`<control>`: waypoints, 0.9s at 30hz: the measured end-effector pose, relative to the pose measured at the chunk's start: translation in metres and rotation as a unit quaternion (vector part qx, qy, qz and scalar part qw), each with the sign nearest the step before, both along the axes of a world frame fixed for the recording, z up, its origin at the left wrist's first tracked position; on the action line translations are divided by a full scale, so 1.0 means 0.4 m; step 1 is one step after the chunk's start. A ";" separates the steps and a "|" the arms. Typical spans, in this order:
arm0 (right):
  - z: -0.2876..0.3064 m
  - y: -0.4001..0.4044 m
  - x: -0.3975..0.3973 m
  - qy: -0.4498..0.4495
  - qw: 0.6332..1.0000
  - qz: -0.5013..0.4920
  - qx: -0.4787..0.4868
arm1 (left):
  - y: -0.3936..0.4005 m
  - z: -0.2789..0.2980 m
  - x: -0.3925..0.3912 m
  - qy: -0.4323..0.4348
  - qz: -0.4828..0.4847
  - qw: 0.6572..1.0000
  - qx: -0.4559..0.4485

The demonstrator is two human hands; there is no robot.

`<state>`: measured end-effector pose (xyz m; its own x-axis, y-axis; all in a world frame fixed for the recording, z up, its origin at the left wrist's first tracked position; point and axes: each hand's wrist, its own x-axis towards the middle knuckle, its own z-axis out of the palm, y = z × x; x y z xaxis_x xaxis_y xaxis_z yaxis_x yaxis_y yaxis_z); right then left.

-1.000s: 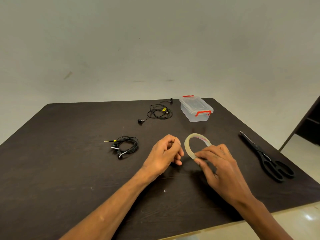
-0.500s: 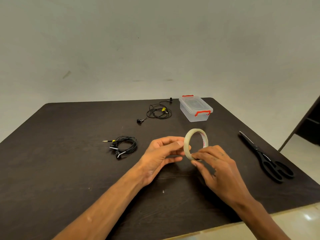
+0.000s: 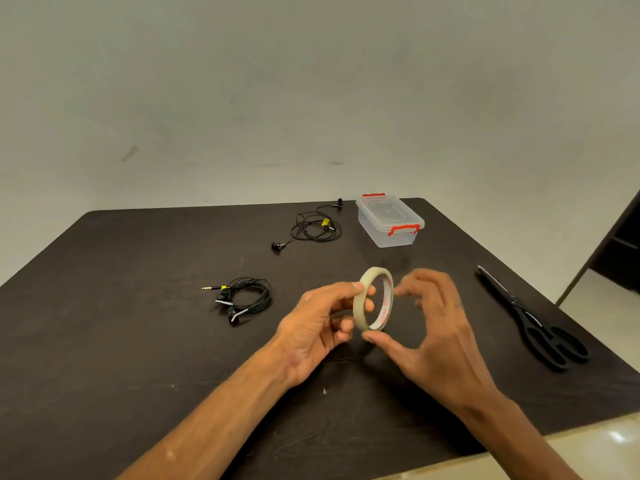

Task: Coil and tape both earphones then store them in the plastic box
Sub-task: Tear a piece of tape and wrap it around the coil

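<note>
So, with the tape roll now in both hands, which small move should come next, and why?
Probably find the tape's loose end and peel a short strip: the left hand grips the tape roll, the right hand touches it from below, and the near earphone lies coiled but untaped.

Black scissors (image 3: 530,315) on dark table (image 3: 121,341)

A near black coiled earphone (image 3: 246,299), a far loose one (image 3: 316,227), and a lidded clear plastic box (image 3: 389,221) far right.
</note>
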<state>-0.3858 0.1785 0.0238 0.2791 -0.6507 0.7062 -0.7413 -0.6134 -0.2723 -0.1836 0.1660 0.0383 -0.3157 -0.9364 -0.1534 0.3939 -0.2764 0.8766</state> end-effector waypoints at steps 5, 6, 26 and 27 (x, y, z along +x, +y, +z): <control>0.037 -0.072 0.034 -0.006 0.987 0.063 0.147 | -0.009 -0.002 0.007 -0.012 0.022 0.999 -0.019; 0.036 -0.087 0.043 0.002 0.986 0.068 0.152 | -0.011 -0.002 0.010 -0.009 0.032 0.999 -0.021; -0.022 -0.095 0.066 -0.004 0.996 0.026 0.088 | -0.026 -0.025 0.010 0.060 0.078 0.995 0.029; -0.022 -0.094 0.066 -0.009 0.996 0.027 0.085 | -0.025 -0.025 0.008 0.063 0.076 0.995 0.027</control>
<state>-0.3592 0.1407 0.0152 0.3055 -0.7453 0.5927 -0.7022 -0.5967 -0.3884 -0.1803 0.1561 0.0283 -0.1905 -0.9662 -0.1738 0.5404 -0.2510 0.8031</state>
